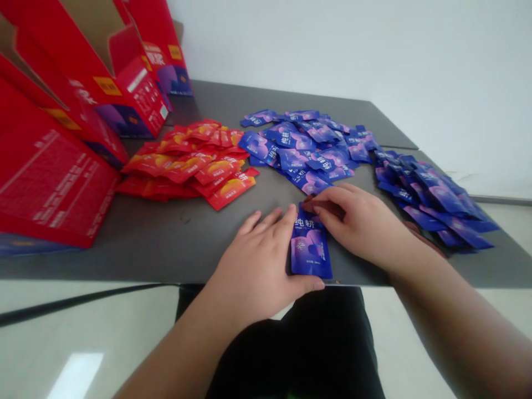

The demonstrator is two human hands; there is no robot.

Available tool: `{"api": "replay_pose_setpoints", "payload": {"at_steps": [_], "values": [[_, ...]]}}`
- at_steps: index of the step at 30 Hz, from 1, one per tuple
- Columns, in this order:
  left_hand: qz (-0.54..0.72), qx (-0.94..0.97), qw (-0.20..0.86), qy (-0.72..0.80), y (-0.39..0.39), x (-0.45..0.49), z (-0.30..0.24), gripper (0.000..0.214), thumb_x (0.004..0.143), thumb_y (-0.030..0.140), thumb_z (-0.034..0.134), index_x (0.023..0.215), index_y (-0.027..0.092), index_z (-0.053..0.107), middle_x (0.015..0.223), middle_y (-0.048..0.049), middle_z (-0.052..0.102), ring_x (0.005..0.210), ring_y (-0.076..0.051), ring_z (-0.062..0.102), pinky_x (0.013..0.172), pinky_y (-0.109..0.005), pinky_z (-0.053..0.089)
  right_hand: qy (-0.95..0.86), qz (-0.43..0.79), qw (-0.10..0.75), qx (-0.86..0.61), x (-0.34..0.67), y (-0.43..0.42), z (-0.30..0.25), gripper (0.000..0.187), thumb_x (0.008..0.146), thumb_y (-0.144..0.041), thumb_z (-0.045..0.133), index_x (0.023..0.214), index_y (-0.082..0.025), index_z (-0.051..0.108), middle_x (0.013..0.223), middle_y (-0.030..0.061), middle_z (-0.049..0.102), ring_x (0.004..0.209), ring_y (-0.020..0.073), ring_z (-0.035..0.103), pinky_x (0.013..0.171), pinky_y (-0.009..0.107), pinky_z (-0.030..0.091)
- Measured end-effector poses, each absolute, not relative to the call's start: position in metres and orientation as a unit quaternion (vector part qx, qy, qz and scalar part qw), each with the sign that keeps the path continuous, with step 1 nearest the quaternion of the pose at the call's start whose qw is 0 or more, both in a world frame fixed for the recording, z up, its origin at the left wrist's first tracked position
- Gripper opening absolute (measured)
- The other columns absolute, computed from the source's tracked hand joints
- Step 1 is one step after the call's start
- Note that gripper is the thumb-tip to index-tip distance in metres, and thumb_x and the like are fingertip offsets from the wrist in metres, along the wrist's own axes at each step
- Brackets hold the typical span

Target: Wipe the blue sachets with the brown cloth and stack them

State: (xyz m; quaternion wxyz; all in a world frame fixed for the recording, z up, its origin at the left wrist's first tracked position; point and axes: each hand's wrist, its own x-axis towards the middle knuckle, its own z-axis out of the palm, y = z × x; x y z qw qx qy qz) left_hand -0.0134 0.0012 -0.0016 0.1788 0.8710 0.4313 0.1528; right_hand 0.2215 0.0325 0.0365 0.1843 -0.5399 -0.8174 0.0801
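A blue-and-purple sachet (311,249) lies flat near the table's front edge, between my hands. My left hand (257,257) rests flat along its left side, fingers stretched out, with the thumb by its bottom edge. At its top end, the fingers of my right hand (353,219) are pinched together on the sachet; the exact fingertip contact is partly hidden. Just beyond my hands, a loose pile of like blue sachets (297,141) spreads over the table. More blue sachets (432,194) lie overlapped in a stack to the right of my right hand.
Red-and-orange sachets (187,160) are heaped on the left of the grey table (166,230). Several large red boxes stand at the far left, one with an open top (139,91). A white wall (353,50) rises behind the table.
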Motion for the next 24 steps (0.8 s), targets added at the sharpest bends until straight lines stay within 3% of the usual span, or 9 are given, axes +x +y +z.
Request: {"api": "replay_pose_setpoints", "payload": {"at_steps": [4, 9, 24], "values": [[0.156, 0.871, 0.184, 0.428, 0.001, -0.014, -0.001, 0.113, 0.090, 0.071, 0.077, 0.172, 0.011, 0.028, 0.176, -0.0158, 0.040, 0.163, -0.034, 0.039, 0.137, -0.055, 0.020, -0.840, 0.182, 0.214, -0.464, 0.223, 0.006, 0.057, 0.026, 0.103, -0.025, 0.065, 0.127, -0.028, 0.075, 0.120, 0.0062, 0.079, 0.107, 0.0255, 0.075, 0.093, 0.040, 0.061], [0.156, 0.873, 0.188, 0.423, 0.001, -0.014, -0.001, 0.106, 0.093, 0.069, 0.073, 0.171, 0.011, 0.030, 0.175, -0.0152, 0.042, 0.163, -0.034, 0.039, 0.137, -0.055, 0.020, -0.853, 0.318, 0.129, -0.394, 0.215, -0.013, 0.058, 0.017, 0.105, -0.018, 0.064, 0.109, -0.028, 0.078, 0.111, 0.0029, 0.076, 0.096, 0.0170, 0.073, 0.084, 0.029, 0.059], [0.157, 0.873, 0.180, 0.424, -0.001, -0.014, -0.003, 0.101, 0.096, 0.068, 0.071, 0.171, 0.015, 0.030, 0.176, -0.0119, 0.042, 0.164, -0.035, 0.037, 0.137, -0.055, 0.018, -0.852, 0.209, 0.114, -0.467, 0.219, 0.019, 0.033, 0.014, 0.105, -0.022, 0.059, 0.101, -0.024, 0.072, 0.100, 0.0055, 0.067, 0.095, 0.0219, 0.065, 0.083, 0.037, 0.050]]}}
